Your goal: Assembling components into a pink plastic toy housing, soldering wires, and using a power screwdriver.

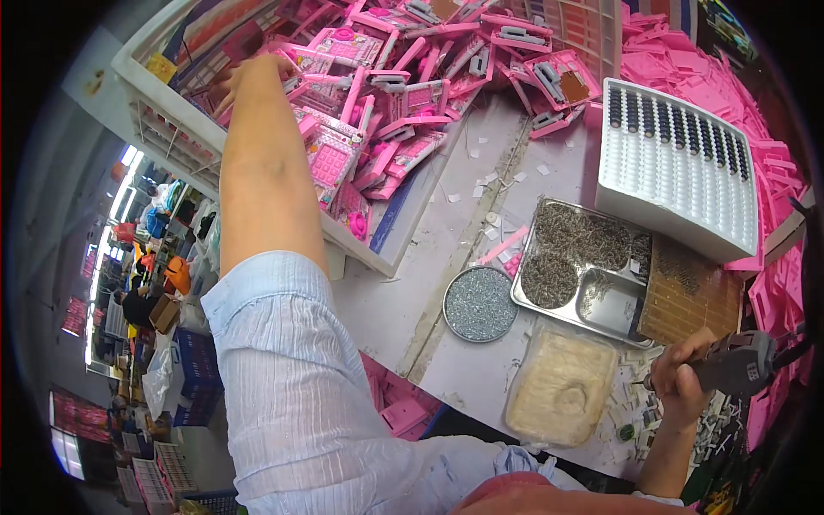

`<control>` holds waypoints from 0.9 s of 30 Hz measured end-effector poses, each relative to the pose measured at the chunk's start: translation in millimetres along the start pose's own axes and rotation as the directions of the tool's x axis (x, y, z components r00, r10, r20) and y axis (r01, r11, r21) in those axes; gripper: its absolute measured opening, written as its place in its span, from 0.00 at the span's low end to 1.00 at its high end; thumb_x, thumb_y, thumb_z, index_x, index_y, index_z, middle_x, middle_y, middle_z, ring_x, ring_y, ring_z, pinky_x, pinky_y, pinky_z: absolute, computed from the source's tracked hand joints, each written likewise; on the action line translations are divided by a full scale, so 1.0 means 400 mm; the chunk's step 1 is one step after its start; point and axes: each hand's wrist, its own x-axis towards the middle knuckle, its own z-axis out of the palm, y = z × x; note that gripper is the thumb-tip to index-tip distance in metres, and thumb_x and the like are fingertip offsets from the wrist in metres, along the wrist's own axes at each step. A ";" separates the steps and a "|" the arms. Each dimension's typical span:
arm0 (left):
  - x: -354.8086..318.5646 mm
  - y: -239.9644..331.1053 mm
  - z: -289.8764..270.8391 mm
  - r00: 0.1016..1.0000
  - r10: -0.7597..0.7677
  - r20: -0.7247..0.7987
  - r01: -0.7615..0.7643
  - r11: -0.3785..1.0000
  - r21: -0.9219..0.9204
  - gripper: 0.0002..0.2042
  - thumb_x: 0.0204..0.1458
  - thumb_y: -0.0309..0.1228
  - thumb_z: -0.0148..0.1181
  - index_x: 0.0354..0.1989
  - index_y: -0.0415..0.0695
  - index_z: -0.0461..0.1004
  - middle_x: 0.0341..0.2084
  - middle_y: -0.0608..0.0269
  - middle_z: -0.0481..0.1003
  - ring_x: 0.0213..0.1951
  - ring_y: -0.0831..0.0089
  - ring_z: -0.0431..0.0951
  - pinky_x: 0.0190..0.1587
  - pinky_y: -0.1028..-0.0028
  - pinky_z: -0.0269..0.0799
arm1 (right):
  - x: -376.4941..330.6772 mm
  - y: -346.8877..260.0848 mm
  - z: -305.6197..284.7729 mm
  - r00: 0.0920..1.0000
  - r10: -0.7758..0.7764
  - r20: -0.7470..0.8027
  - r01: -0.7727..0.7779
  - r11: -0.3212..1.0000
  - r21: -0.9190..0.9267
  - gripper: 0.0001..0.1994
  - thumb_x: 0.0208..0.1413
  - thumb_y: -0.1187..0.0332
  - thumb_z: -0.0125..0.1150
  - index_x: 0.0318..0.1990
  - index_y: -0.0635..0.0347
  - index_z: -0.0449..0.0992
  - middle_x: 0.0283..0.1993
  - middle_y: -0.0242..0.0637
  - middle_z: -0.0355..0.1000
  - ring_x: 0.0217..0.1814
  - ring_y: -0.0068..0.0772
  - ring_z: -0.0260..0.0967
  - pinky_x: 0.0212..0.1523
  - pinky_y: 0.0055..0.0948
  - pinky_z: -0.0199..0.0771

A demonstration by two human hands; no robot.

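My left arm reaches forward into a white plastic crate (142, 94) heaped with pink plastic toy pieces (330, 159). At the crate's far left, my left hand (245, 79) is among these pieces. Its fingers are mostly hidden, so whether it grips one cannot be told. At the right, my right hand (682, 373) is closed round a dark power screwdriver (738, 362), its bit pointing left. Below and left of that hand lies a pale, worn slab wrapped in clear plastic (562, 384).
A metal tray (558, 300) of small screws and a round dish (481, 303) of tiny grey parts sit mid-table. Behind stands a white rack (678, 163) with rows of black cylinders. Pink parts (687, 73) pile up along the right; white scraps (635, 429) lie near the screwdriver.
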 end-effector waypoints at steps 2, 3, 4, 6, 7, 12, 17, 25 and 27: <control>0.213 0.002 0.015 0.967 0.047 0.251 -0.082 0.988 0.130 0.42 0.48 0.52 0.66 0.72 0.47 0.62 0.76 0.49 0.52 0.76 0.42 0.48 0.68 0.26 0.44 | 0.017 0.004 0.019 0.999 0.028 0.037 -0.030 0.999 0.037 0.21 0.57 0.59 0.72 0.38 0.60 0.64 0.21 0.31 0.64 0.14 0.19 0.57 0.15 0.22 0.60; 0.301 0.008 0.029 0.939 0.067 0.338 -0.123 0.981 0.149 0.39 0.50 0.50 0.65 0.70 0.46 0.66 0.75 0.49 0.54 0.75 0.43 0.50 0.68 0.27 0.45 | 0.025 0.006 0.028 0.998 0.030 0.052 -0.032 0.998 0.047 0.21 0.57 0.59 0.72 0.38 0.60 0.64 0.21 0.31 0.64 0.14 0.20 0.57 0.15 0.22 0.60; 0.300 0.011 0.030 0.934 0.075 0.350 -0.131 0.982 0.137 0.36 0.52 0.48 0.64 0.69 0.46 0.69 0.75 0.48 0.56 0.75 0.43 0.51 0.69 0.29 0.46 | 0.028 0.004 0.032 0.998 0.025 0.063 -0.028 0.998 0.048 0.20 0.57 0.59 0.72 0.38 0.60 0.64 0.22 0.32 0.64 0.14 0.20 0.58 0.15 0.22 0.59; 0.199 0.048 0.047 0.999 0.037 0.028 -0.038 0.999 0.038 0.31 0.56 0.45 0.63 0.67 0.44 0.70 0.72 0.46 0.59 0.73 0.40 0.54 0.65 0.26 0.53 | 0.022 0.000 0.031 0.997 0.032 0.076 -0.034 0.999 0.026 0.20 0.57 0.60 0.71 0.38 0.60 0.64 0.23 0.32 0.65 0.15 0.21 0.59 0.16 0.22 0.60; 0.126 0.061 0.043 0.991 0.003 -0.131 -0.007 0.999 -0.031 0.29 0.58 0.43 0.62 0.67 0.43 0.71 0.71 0.45 0.61 0.72 0.38 0.56 0.63 0.25 0.56 | 0.016 -0.004 0.028 0.996 0.031 0.078 -0.032 0.999 0.009 0.19 0.57 0.61 0.71 0.39 0.60 0.64 0.23 0.33 0.65 0.15 0.21 0.59 0.16 0.22 0.60; 0.116 -0.005 -0.022 0.831 0.252 -0.496 -0.337 0.938 -0.087 0.20 0.65 0.38 0.50 0.61 0.43 0.76 0.61 0.49 0.74 0.64 0.50 0.72 0.58 0.36 0.66 | -0.007 0.001 0.048 0.995 0.035 0.095 -0.036 0.999 0.014 0.18 0.59 0.60 0.70 0.40 0.59 0.64 0.19 0.28 0.58 0.14 0.19 0.53 0.14 0.23 0.54; 0.088 0.091 -0.082 0.405 0.316 -0.858 -0.593 0.805 0.018 0.16 0.60 0.37 0.55 0.49 0.39 0.79 0.44 0.46 0.80 0.48 0.52 0.81 0.49 0.52 0.75 | -0.022 -0.001 0.035 0.999 0.043 0.018 -0.043 0.999 -0.034 0.18 0.57 0.65 0.69 0.47 0.61 0.67 0.27 0.31 0.66 0.18 0.21 0.62 0.19 0.22 0.62; -0.586 -0.124 0.115 0.554 0.751 -0.359 0.111 -0.494 -0.862 0.14 0.63 0.24 0.50 0.54 0.33 0.74 0.44 0.54 0.80 0.42 0.68 0.83 0.44 0.74 0.79 | -0.078 -0.070 0.066 0.693 -0.716 -0.086 0.291 0.386 -0.875 0.40 0.50 0.72 0.68 0.71 0.67 0.59 0.68 0.49 0.63 0.70 0.42 0.59 0.74 0.42 0.50; -0.779 -0.203 0.257 0.443 0.884 -0.148 0.551 -0.399 -0.733 0.17 0.62 0.21 0.48 0.59 0.31 0.70 0.49 0.51 0.77 0.49 0.65 0.81 0.53 0.64 0.80 | -0.179 -0.004 0.058 0.842 -0.538 -0.035 0.321 0.552 -0.769 0.38 0.51 0.72 0.68 0.70 0.69 0.60 0.67 0.49 0.64 0.67 0.42 0.62 0.70 0.42 0.57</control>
